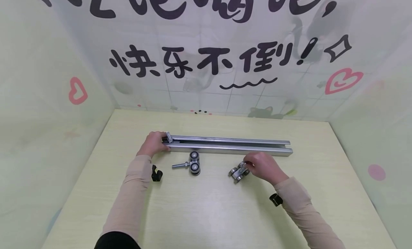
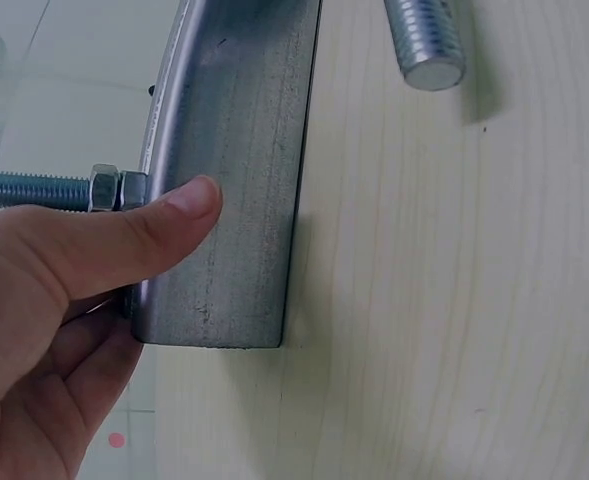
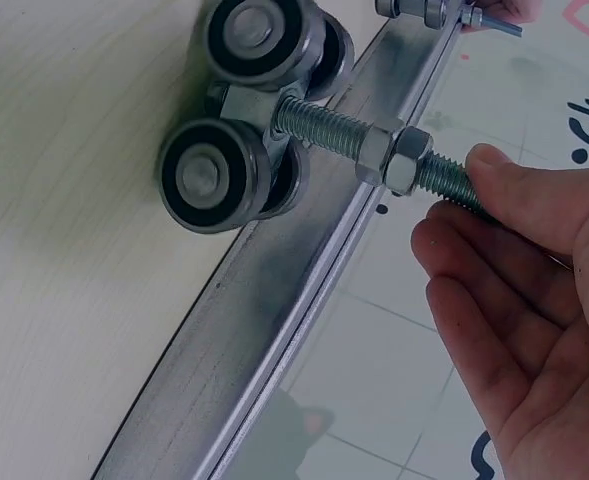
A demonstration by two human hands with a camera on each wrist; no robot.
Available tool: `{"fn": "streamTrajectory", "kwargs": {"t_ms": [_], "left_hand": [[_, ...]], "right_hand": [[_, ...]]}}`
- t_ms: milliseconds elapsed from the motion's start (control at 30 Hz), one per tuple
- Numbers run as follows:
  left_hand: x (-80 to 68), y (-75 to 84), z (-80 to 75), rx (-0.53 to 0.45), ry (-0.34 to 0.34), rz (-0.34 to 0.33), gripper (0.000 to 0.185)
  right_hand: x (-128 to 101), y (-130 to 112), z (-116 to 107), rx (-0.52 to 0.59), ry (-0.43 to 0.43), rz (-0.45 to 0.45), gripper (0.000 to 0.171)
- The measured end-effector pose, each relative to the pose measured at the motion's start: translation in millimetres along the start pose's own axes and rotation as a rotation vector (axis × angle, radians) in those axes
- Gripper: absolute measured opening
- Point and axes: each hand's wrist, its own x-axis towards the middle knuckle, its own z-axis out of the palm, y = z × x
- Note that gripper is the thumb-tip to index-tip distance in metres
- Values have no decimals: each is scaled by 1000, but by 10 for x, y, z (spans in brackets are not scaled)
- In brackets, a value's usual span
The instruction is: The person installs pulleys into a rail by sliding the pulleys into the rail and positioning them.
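A long metal rail (image 1: 225, 144) lies across the far middle of the wooden table (image 1: 206, 213), and a bolt with nuts (image 2: 64, 190) sticks out of its open slot at the left end, where the left hand (image 1: 153, 143) grips the rail with the thumb (image 2: 144, 225) pressed on its side face. Just in front of the rail's right half, the right hand (image 1: 262, 167) pinches the threaded bolt (image 3: 374, 140) of a wheeled roller (image 1: 239, 172), fingers curled round it. A second roller (image 1: 191, 164) lies loose on the table between the hands, near the rail; bare tabletop spreads toward the near edge, and printed walls stand close on three sides.
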Motion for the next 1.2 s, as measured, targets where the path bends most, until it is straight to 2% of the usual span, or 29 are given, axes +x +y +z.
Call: {"fn": "streamTrajectory", "kwargs": {"t_ms": [333, 600, 933, 1200], "left_hand": [[6, -6, -1, -2, -13, -4, 51], [16, -13, 9, 1, -8, 6, 48], [31, -7, -6, -8, -11, -7, 52], [28, -12, 4, -24, -26, -23, 55]], "right_hand": [[14, -20, -23, -9, 1, 40, 17], [8, 7, 29, -26, 12, 33, 16], [15, 3, 50, 18, 15, 52, 16], [-34, 13, 102, 80, 11, 105, 13]]}}
